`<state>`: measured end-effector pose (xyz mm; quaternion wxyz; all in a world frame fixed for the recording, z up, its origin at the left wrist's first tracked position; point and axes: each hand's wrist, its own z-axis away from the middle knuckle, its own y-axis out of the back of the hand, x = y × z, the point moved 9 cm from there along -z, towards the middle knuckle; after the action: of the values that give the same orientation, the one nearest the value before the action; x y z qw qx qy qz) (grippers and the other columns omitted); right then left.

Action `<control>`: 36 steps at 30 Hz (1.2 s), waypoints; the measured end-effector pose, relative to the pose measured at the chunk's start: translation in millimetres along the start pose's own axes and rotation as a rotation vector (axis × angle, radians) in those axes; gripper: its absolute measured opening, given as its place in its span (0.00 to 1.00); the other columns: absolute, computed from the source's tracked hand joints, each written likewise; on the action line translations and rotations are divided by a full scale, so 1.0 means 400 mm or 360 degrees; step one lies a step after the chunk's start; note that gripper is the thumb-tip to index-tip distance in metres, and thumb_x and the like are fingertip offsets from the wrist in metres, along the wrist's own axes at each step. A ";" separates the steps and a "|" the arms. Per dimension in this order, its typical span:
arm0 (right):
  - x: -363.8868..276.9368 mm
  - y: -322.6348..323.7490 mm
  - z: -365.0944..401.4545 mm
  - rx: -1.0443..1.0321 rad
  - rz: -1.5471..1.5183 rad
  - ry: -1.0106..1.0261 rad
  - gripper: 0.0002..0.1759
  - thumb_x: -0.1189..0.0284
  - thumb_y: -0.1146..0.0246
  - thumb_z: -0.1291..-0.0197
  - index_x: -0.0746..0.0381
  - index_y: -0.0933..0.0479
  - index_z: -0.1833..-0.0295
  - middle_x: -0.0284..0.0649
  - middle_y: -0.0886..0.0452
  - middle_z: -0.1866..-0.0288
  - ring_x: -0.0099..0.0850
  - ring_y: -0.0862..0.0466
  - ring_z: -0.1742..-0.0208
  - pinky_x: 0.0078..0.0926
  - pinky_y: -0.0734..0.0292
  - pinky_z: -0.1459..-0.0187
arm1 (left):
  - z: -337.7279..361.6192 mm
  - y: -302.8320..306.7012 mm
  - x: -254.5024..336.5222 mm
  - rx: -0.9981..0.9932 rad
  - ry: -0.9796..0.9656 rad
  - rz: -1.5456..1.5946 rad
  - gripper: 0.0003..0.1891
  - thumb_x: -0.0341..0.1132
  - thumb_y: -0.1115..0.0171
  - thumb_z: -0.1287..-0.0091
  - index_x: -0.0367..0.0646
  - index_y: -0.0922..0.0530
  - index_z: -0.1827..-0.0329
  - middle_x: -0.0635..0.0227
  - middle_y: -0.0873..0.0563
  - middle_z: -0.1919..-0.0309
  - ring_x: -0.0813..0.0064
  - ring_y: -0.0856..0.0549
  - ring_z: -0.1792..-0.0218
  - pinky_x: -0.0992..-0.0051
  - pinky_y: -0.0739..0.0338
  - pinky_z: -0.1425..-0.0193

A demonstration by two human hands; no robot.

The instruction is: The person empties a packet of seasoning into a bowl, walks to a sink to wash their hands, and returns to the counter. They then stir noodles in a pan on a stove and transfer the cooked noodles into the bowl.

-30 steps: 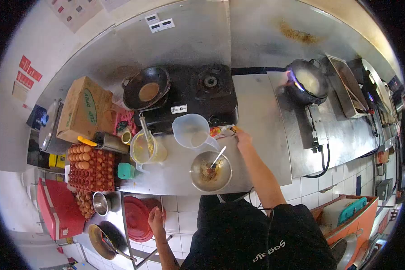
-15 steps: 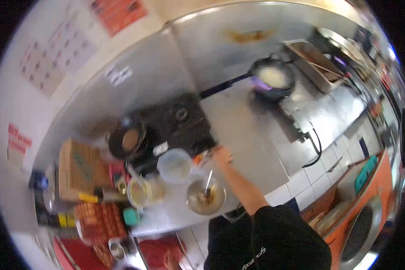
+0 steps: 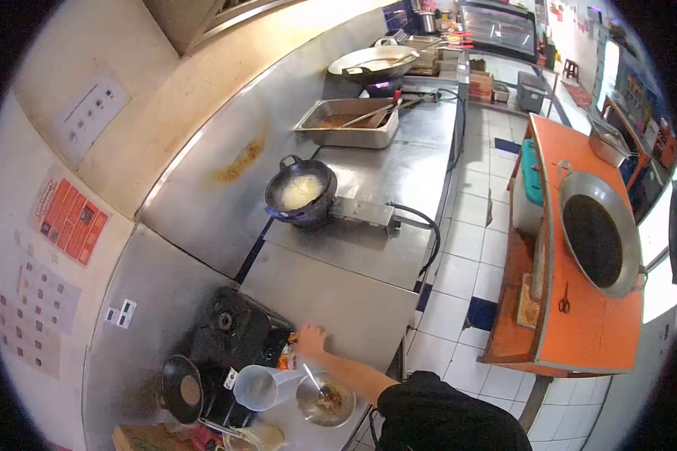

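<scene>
My right hand (image 3: 312,342) is at the edge of the black stove (image 3: 229,323), its arm reaching in from the lower right. Its fingers look curled; what they hold, if anything, is hidden. Right beside it lies an orange-and-white packet (image 3: 287,352). Just below my forearm stands a metal bowl (image 3: 326,398) with a brownish mixture and a spoon (image 3: 313,377) leaning in it. A translucent plastic jug (image 3: 259,387) is left of the bowl. At the bottom edge, a container (image 3: 256,437) of something yellowish is partly cut off. My left hand is out of sight.
A black wok (image 3: 302,192) with pale food sits over a blue flame. Behind it are a rectangular metal tray (image 3: 350,124) and a large wok (image 3: 372,64). A small dark pan (image 3: 182,389) stands at left. Across the tiled aisle, an orange table (image 3: 590,338) bears a big pan (image 3: 628,225).
My view has swung up and to the right, showing the aisle and orange table. My right hand stays beside the packet. The red cloth and the hand at the lower left have left view.
</scene>
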<state>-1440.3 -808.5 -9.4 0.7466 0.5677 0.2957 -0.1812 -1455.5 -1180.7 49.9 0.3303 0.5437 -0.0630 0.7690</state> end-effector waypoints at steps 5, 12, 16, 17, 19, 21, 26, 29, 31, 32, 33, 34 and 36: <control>-0.141 0.000 0.078 0.0273 0.0444 0.1432 0.12 0.65 0.37 0.47 0.47 0.20 0.55 0.32 0.24 0.55 0.37 0.29 0.42 0.43 0.36 0.46 | -0.034 0.056 -0.030 -0.0102 0.0001 -0.0036 0.19 0.41 0.47 0.30 0.46 0.27 0.39 0.66 0.27 0.45 0.68 0.28 0.47 0.69 0.32 0.45; -0.190 -0.099 0.116 -0.0019 0.0773 0.2231 0.14 0.60 0.42 0.45 0.40 0.19 0.53 0.29 0.22 0.57 0.32 0.27 0.49 0.38 0.38 0.50 | -0.018 0.309 -0.196 0.0043 0.0134 -0.0166 0.21 0.41 0.50 0.29 0.47 0.30 0.35 0.66 0.30 0.39 0.66 0.31 0.41 0.65 0.35 0.38; -0.211 -0.166 0.127 -0.0125 0.0849 0.2337 0.14 0.62 0.43 0.44 0.38 0.18 0.53 0.22 0.19 0.60 0.29 0.26 0.51 0.38 0.38 0.50 | 0.072 0.506 -0.345 0.0205 0.0292 -0.0268 0.22 0.41 0.52 0.28 0.48 0.32 0.32 0.65 0.32 0.35 0.64 0.33 0.37 0.64 0.37 0.35; -0.220 -0.172 0.129 -0.0091 0.0965 0.2331 0.14 0.62 0.43 0.45 0.38 0.17 0.54 0.22 0.19 0.60 0.28 0.26 0.52 0.37 0.38 0.50 | 0.107 0.556 -0.386 0.0250 0.0334 -0.0292 0.22 0.41 0.52 0.27 0.49 0.33 0.32 0.65 0.33 0.34 0.64 0.34 0.36 0.63 0.38 0.34; -0.228 -0.151 0.139 0.0059 0.0985 0.2334 0.12 0.63 0.43 0.45 0.38 0.16 0.57 0.21 0.19 0.62 0.27 0.25 0.52 0.36 0.37 0.51 | 0.188 0.647 -0.472 0.0303 0.0413 -0.0364 0.22 0.41 0.53 0.27 0.49 0.33 0.31 0.65 0.34 0.32 0.63 0.34 0.35 0.62 0.39 0.32; -0.241 -0.138 0.144 0.0139 0.0886 0.2288 0.11 0.63 0.43 0.45 0.39 0.16 0.60 0.22 0.18 0.63 0.26 0.25 0.52 0.36 0.36 0.51 | 0.263 0.739 -0.567 0.0246 0.0398 -0.0590 0.23 0.42 0.54 0.26 0.50 0.34 0.29 0.65 0.35 0.31 0.62 0.35 0.33 0.61 0.39 0.30; -0.136 -0.082 0.145 -0.0015 0.1123 0.2022 0.12 0.65 0.42 0.44 0.39 0.17 0.56 0.23 0.19 0.58 0.27 0.26 0.46 0.43 0.37 0.44 | 0.285 0.592 -0.262 0.0170 0.0325 0.0012 0.17 0.37 0.38 0.35 0.37 0.21 0.46 0.66 0.16 0.57 0.75 0.20 0.60 0.76 0.23 0.54; -0.023 0.055 0.163 0.0099 0.0906 0.1943 0.14 0.66 0.41 0.43 0.39 0.19 0.52 0.23 0.20 0.55 0.28 0.27 0.41 0.48 0.40 0.40 | 0.235 0.442 -0.220 -0.0505 0.0160 -0.0106 0.19 0.34 0.39 0.33 0.35 0.25 0.42 0.64 0.17 0.51 0.72 0.20 0.51 0.74 0.26 0.43; 0.050 0.147 0.181 0.0139 0.0872 0.1873 0.15 0.66 0.41 0.43 0.39 0.20 0.50 0.23 0.21 0.53 0.28 0.28 0.39 0.50 0.41 0.39 | 0.217 0.289 -0.151 -0.0872 0.0278 -0.0101 0.19 0.33 0.39 0.32 0.36 0.26 0.40 0.61 0.18 0.48 0.70 0.21 0.45 0.73 0.28 0.39; 0.094 0.179 0.194 0.0129 0.0968 0.1800 0.15 0.66 0.42 0.43 0.40 0.19 0.50 0.23 0.21 0.51 0.27 0.29 0.38 0.48 0.41 0.38 | 0.214 0.211 -0.133 -0.1052 0.0383 -0.0076 0.19 0.34 0.39 0.32 0.37 0.26 0.40 0.61 0.18 0.48 0.70 0.21 0.45 0.72 0.28 0.38; 0.135 0.211 0.204 0.0126 0.1059 0.1727 0.16 0.67 0.42 0.44 0.41 0.19 0.50 0.23 0.21 0.49 0.26 0.30 0.37 0.45 0.42 0.38 | 0.205 0.119 -0.085 -0.1229 0.0198 -0.0104 0.19 0.35 0.39 0.32 0.38 0.26 0.40 0.61 0.19 0.47 0.71 0.21 0.45 0.72 0.27 0.39; 0.180 0.231 0.227 0.0105 0.1082 0.1697 0.16 0.67 0.42 0.44 0.41 0.19 0.50 0.23 0.21 0.49 0.26 0.30 0.37 0.45 0.42 0.38 | 0.215 0.033 -0.034 -0.1396 0.0019 -0.0136 0.19 0.36 0.40 0.31 0.38 0.26 0.40 0.61 0.19 0.46 0.71 0.21 0.45 0.72 0.27 0.40; 0.247 0.262 0.250 0.0120 0.1060 0.1678 0.16 0.66 0.42 0.44 0.41 0.20 0.49 0.23 0.22 0.47 0.27 0.30 0.37 0.47 0.43 0.38 | 0.224 -0.123 0.094 -0.1559 -0.0380 -0.0374 0.20 0.38 0.39 0.32 0.38 0.26 0.41 0.61 0.20 0.45 0.71 0.20 0.46 0.72 0.25 0.43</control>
<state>-1278.0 -867.3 22.4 0.4962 0.6684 0.4250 0.3554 -1363.3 -1166.9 106.0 0.6208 0.4125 -0.3915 0.5396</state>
